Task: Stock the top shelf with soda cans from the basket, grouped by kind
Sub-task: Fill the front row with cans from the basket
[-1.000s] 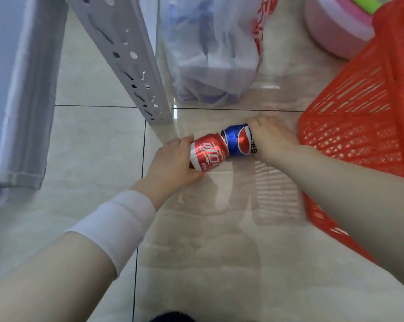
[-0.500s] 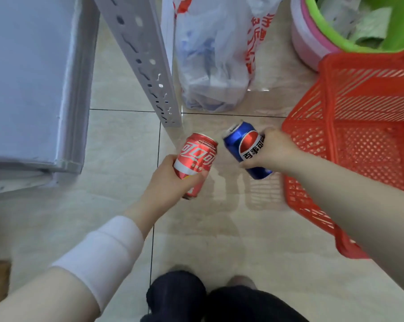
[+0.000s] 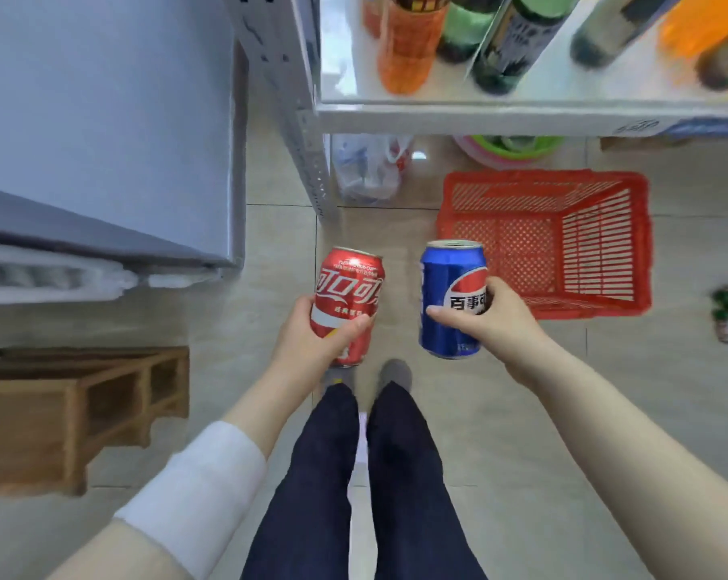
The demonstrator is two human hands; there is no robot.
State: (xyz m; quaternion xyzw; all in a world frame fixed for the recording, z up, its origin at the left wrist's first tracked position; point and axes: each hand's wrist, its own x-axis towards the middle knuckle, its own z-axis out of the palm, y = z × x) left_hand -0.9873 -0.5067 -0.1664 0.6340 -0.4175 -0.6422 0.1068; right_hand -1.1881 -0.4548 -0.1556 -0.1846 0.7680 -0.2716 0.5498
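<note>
**Q:** What does the left hand (image 3: 312, 341) carry?

**A:** A red aluminium soda can with white lettering (image 3: 347, 295), top upward and leaning slightly right. The fingers (image 3: 349, 328) are curled round its lower half, with the thumb lying across the front. A white cuff (image 3: 195, 496) covers the forearm.

**Q:** And the right hand (image 3: 496, 324)?

**A:** A blue aluminium soda can with a red, white and blue roundel (image 3: 450, 286), held upright. The fingers wrap its right side and the thumb presses across the label. The two cans are side by side but apart, held in the air over the beige tiled floor (image 3: 500, 412), ahead of the person's dark trouser legs (image 3: 396, 475).

**Q:** Where is the basket?

**A:** The red slatted plastic basket (image 3: 596, 253) stands on the floor beyond and to the right of the blue can. It sits below the front edge of a white metal shelf board (image 3: 521, 115). That board carries blurred orange and green bottles (image 3: 408, 48).

**Q:** What surrounds them?

**A:** A crumpled clear plastic bag (image 3: 366, 169) lies beside the perforated shelf upright (image 3: 308, 152). Nested pink and green basins (image 3: 508, 150) sit behind the basket. A grey cabinet (image 3: 103, 119) is at upper left, with a wooden pallet (image 3: 61, 412) below it.
</note>
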